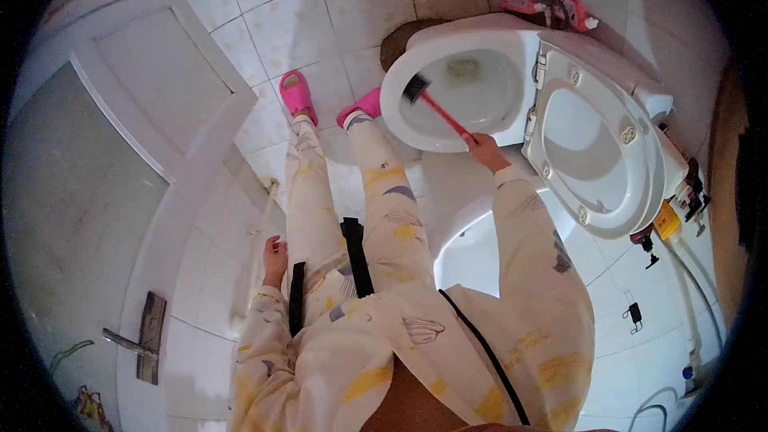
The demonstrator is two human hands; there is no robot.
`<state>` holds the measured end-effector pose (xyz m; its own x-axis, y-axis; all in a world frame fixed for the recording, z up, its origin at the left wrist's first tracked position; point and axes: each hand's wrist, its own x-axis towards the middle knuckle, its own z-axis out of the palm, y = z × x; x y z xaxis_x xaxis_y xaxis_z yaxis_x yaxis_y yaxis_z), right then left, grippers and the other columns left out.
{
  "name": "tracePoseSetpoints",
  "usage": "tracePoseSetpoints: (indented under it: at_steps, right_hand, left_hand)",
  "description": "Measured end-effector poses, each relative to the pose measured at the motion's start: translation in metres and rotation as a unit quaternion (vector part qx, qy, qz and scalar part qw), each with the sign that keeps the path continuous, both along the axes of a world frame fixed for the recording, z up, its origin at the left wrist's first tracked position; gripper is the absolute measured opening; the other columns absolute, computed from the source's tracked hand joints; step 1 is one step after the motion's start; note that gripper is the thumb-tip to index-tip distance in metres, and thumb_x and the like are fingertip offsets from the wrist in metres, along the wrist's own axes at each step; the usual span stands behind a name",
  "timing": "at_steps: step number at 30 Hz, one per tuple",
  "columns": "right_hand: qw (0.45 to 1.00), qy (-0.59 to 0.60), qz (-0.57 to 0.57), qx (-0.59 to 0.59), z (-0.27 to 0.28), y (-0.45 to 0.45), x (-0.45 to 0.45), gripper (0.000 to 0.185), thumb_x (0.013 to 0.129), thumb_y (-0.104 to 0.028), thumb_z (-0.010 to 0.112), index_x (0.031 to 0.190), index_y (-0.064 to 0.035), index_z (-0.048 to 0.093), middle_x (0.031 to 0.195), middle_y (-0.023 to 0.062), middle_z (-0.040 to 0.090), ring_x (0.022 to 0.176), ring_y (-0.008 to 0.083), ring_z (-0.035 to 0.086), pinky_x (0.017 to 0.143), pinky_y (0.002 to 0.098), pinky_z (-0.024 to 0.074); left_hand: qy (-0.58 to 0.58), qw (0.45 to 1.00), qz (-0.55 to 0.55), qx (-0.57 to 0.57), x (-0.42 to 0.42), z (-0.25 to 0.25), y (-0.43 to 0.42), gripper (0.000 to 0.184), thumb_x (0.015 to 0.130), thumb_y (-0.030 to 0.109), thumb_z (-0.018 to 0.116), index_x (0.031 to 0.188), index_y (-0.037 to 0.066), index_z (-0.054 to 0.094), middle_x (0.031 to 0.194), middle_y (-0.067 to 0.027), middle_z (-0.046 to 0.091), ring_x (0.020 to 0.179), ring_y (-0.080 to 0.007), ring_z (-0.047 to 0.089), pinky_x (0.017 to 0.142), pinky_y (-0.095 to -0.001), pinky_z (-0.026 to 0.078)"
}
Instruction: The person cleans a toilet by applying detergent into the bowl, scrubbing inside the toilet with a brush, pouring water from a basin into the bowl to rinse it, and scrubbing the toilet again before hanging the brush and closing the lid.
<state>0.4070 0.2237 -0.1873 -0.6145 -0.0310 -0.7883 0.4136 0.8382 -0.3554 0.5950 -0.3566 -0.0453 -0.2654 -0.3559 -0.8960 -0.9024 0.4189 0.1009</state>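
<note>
My right hand [488, 152] is closed around the end of a red-handled toilet brush [442, 114]. The brush's dark bristle head rests against or close to the inner left wall of the white toilet bowl [410, 132]; whether it touches cannot be told. Brownish staining shows at the bottom of the bowl. Behind it, the toilet seat and lid [592, 152] stand raised. My left hand [274, 260] hangs beside my left thigh with loosely bent fingers and holds nothing visible.
A white door [152, 72] with a metal handle [132, 344] stands at left. Pink slippers [297, 96] are on my feet on the tiled floor [272, 24]. Red-pink objects [560, 10] lie behind the toilet, and several pump bottles [668, 220] stand at right.
</note>
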Motion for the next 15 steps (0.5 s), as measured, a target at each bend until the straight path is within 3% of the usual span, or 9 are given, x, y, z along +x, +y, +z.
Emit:
tracePoseSetpoints:
  at_steps: [1, 3, 4, 6, 7, 9, 10, 13, 15]
  right_hand:
    - [1.0, -0.001, -0.006, -0.002, 0.009, 0.006, -0.003, 0.043, 0.084, -0.045, 0.047, 0.07, -0.006, 0.059, 0.058, 0.0112, 0.054, 0.052, 0.0243, 0.053, 0.053, 0.0384, 0.042]
    - [0.972, -0.004, 0.217, 0.088, 0.04, 0.032, -0.026, 0.04, 0.086, -0.043, 0.043, 0.074, -0.0096, 0.061, 0.064, 0.0139, 0.058, 0.058, 0.0319, 0.056, 0.056, 0.0437, 0.0438]
    - [0.973, -0.002, 0.213, 0.087, 0.051, 0.036, -0.046, 0.04, 0.086, -0.043, 0.043, 0.074, -0.0096, 0.061, 0.064, 0.0139, 0.058, 0.058, 0.0319, 0.056, 0.056, 0.0437, 0.0438]
    - [0.93, -0.042, 0.341, 0.127, 0.065, 0.043, -0.076, 0.041, 0.086, -0.044, 0.04, 0.077, -0.0095, 0.061, 0.068, 0.0158, 0.059, 0.065, 0.0361, 0.057, 0.06, 0.0471, 0.0443]
    - [0.932, -0.04, 0.337, 0.129, 0.058, 0.037, -0.075, 0.041, 0.086, -0.044, 0.04, 0.077, -0.0095, 0.061, 0.068, 0.0158, 0.059, 0.065, 0.0361, 0.057, 0.06, 0.0471, 0.0443]
    - [0.97, 0.073, 0.215, 0.091, 0.035, 0.008, -0.067, 0.043, 0.085, -0.046, 0.041, 0.076, -0.0084, 0.059, 0.067, 0.0155, 0.059, 0.065, 0.0367, 0.057, 0.059, 0.0466, 0.0442]
    - [0.973, 0.114, 0.15, 0.13, 0.028, -0.001, -0.057, 0.044, 0.087, -0.045, 0.038, 0.076, -0.0076, 0.057, 0.065, 0.0179, 0.057, 0.064, 0.0389, 0.055, 0.057, 0.0481, 0.0429]
    - [0.981, 0.114, 0.067, 0.141, -0.009, -0.002, 0.004, 0.043, 0.086, -0.047, 0.041, 0.076, -0.0083, 0.058, 0.061, 0.0144, 0.057, 0.058, 0.0333, 0.056, 0.052, 0.044, 0.0442]
    - [0.952, 0.113, -0.265, 0.102, -0.033, -0.002, 0.052, 0.05, 0.085, -0.051, 0.044, 0.065, -0.0055, 0.051, 0.05, 0.0042, 0.049, 0.043, 0.0188, 0.05, 0.041, 0.0318, 0.0377]
  left_hand:
    - [-0.001, 1.0, -0.006, -0.002, 0.001, 0.001, -0.005, 0.03, 0.081, 0.015, 0.053, 0.109, 0.005, 0.049, 0.081, -0.0072, 0.058, 0.07, -0.0144, 0.055, 0.059, -0.0273, 0.046]
    - [0.006, 0.998, 0.068, 0.007, 0.0, 0.0, -0.016, 0.029, 0.082, 0.013, 0.052, 0.109, 0.004, 0.049, 0.082, -0.0073, 0.058, 0.069, -0.0134, 0.055, 0.057, -0.0259, 0.046]
    - [0.009, 0.998, 0.064, 0.006, -0.003, -0.001, -0.019, 0.029, 0.082, 0.013, 0.052, 0.109, 0.004, 0.049, 0.082, -0.0073, 0.058, 0.069, -0.0134, 0.055, 0.057, -0.0259, 0.046]
    - [-0.006, 0.999, 0.04, -0.025, -0.01, 0.004, -0.025, 0.027, 0.082, 0.012, 0.051, 0.108, 0.003, 0.049, 0.081, -0.007, 0.057, 0.068, -0.0124, 0.055, 0.055, -0.0248, 0.046]
    - [-0.002, 0.999, 0.036, -0.024, -0.016, 0.004, -0.025, 0.027, 0.082, 0.012, 0.051, 0.108, 0.003, 0.049, 0.081, -0.007, 0.057, 0.068, -0.0124, 0.055, 0.055, -0.0248, 0.046]
    - [-0.006, 0.999, 0.031, -0.029, -0.024, 0.01, -0.02, 0.027, 0.082, 0.01, 0.051, 0.108, 0.002, 0.049, 0.079, -0.0073, 0.056, 0.067, -0.0131, 0.056, 0.056, -0.0252, 0.046]
    - [0.0, 0.999, 0.032, -0.03, -0.026, 0.01, -0.018, 0.027, 0.082, 0.01, 0.051, 0.108, 0.002, 0.049, 0.079, -0.0073, 0.056, 0.067, -0.0131, 0.056, 0.056, -0.0252, 0.046]
    - [0.01, 1.0, 0.02, -0.006, -0.029, 0.004, -0.018, 0.026, 0.082, 0.01, 0.051, 0.107, 0.002, 0.049, 0.077, -0.0074, 0.055, 0.067, -0.0135, 0.056, 0.056, -0.0256, 0.045]
    - [0.051, 0.997, -0.051, 0.009, -0.018, 0.003, -0.025, 0.026, 0.082, 0.009, 0.05, 0.106, 0.001, 0.049, 0.077, -0.0075, 0.056, 0.066, -0.0139, 0.056, 0.057, -0.0263, 0.045]
